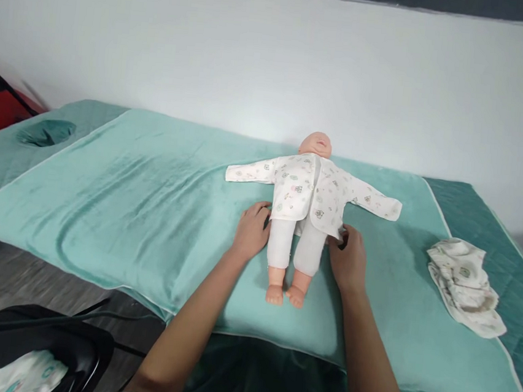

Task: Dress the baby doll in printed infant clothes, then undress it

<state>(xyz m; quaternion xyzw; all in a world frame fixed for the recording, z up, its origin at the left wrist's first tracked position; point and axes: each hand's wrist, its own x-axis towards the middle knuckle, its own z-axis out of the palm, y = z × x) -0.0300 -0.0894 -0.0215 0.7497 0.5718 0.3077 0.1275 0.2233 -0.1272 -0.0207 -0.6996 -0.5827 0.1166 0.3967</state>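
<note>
A baby doll (276, 276) lies on its back with its feet toward me. It wears an open-fronted white baby shirt (290, 189) with small printed figures, both sleeves spread out sideways. White fabric covers its legs, and the feet are bare. My left hand (252, 231) is closed at the shirt's lower left corner, fingertips at the cloth beside the doll's hip. On the other side, my right hand (348, 260) pinches the lower right edge of the shirt, next to the doll's thigh. The fingertips of both hands are partly hidden.
A teal cover (117, 207) with wrinkles spreads over the padded bed, which has a face hole (48, 132) at left. Folded printed baby clothing (466, 283) lies at right. A black chair (84, 351) holding a diaper (24, 375) stands lower left. A white wall (210, 55) rises behind.
</note>
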